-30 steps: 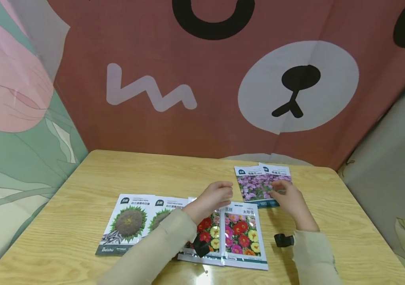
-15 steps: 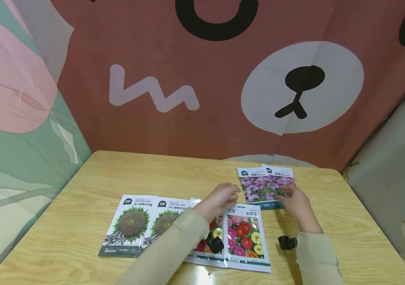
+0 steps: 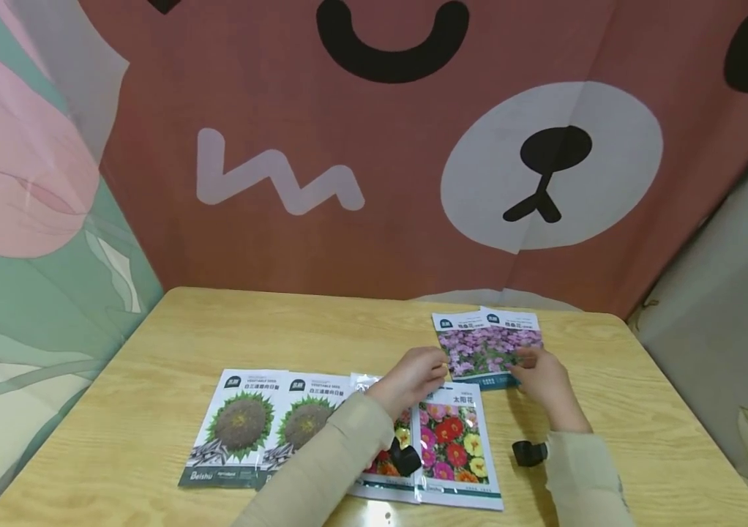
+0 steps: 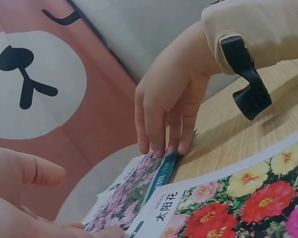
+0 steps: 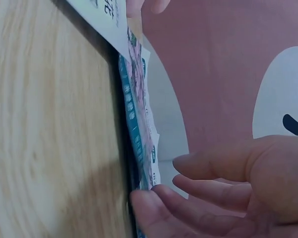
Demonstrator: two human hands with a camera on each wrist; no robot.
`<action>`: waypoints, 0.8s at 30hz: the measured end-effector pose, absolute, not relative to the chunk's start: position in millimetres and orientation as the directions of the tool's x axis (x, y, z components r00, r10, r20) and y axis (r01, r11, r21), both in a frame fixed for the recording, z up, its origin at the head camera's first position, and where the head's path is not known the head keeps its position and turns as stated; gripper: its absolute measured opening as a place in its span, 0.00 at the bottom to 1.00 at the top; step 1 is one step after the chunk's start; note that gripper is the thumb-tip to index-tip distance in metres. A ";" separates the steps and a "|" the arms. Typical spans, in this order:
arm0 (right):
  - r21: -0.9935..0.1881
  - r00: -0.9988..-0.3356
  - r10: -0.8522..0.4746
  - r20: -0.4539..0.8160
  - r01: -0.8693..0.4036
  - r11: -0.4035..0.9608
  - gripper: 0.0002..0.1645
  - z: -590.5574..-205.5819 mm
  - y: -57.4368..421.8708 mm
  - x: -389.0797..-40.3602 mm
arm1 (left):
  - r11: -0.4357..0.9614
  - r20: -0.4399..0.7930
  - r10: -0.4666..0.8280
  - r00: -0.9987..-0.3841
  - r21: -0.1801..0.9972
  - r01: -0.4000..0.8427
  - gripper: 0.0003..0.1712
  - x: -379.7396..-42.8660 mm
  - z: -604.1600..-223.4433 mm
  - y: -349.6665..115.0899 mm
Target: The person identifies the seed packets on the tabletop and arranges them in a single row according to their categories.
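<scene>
Two overlapping seed packets with purple flowers (image 3: 473, 351) lie at the back right of the table. Fingertips of my right hand (image 3: 545, 380) touch their lower right edge; in the right wrist view they press at the packet's rim without visibly curling round it. My left hand (image 3: 413, 377) is at the packets' lower left side, its fingers loosely bent near the edge. Whether it touches is hard to tell. Below it lies a seed packet with red and yellow flowers (image 3: 453, 446). A second such packet (image 3: 383, 468) is partly hidden by the left forearm.
Two sunflower seed packets (image 3: 238, 424) lie side by side at the left, the second partly covered by the sleeve. A wooden table (image 3: 275, 329) carries everything. Behind it hangs a printed bear cloth (image 3: 321, 249). Black wrist cameras (image 3: 530, 454) stick out from the sleeves.
My left hand has shifted slightly right, toward the purple-flower packets. My right fingertips have drawn back from over these packets to their right edge. The other packets stay put.
</scene>
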State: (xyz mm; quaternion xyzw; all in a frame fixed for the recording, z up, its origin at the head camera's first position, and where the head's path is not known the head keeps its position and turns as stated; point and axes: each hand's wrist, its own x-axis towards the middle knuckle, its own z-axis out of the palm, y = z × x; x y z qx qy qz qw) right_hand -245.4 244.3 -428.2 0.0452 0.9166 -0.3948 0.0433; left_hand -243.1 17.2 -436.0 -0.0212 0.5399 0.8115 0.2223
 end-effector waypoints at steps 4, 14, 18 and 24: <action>-0.748 -0.991 0.057 -0.124 0.131 0.650 0.24 -430.7 244.0 -247.2 | -0.332 -0.259 0.344 -0.903 0.866 -0.374 0.22 -244.2 -439.4 17.1; -0.769 -0.993 0.113 -0.043 0.105 0.631 0.20 -434.1 244.9 -251.9 | -0.358 -0.240 0.330 -0.913 0.863 -0.356 0.22 -246.7 -441.4 17.5; -0.798 -0.993 0.120 -0.013 0.082 0.597 0.20 -432.4 242.4 -251.7 | -0.342 -0.235 0.315 -0.920 0.875 -0.341 0.17 -248.5 -442.9 19.8; -0.815 -0.985 0.153 0.075 0.028 0.579 0.18 -430.0 239.4 -248.0 | -0.334 -0.234 0.213 -0.949 0.895 -0.296 0.30 -245.4 -446.4 25.6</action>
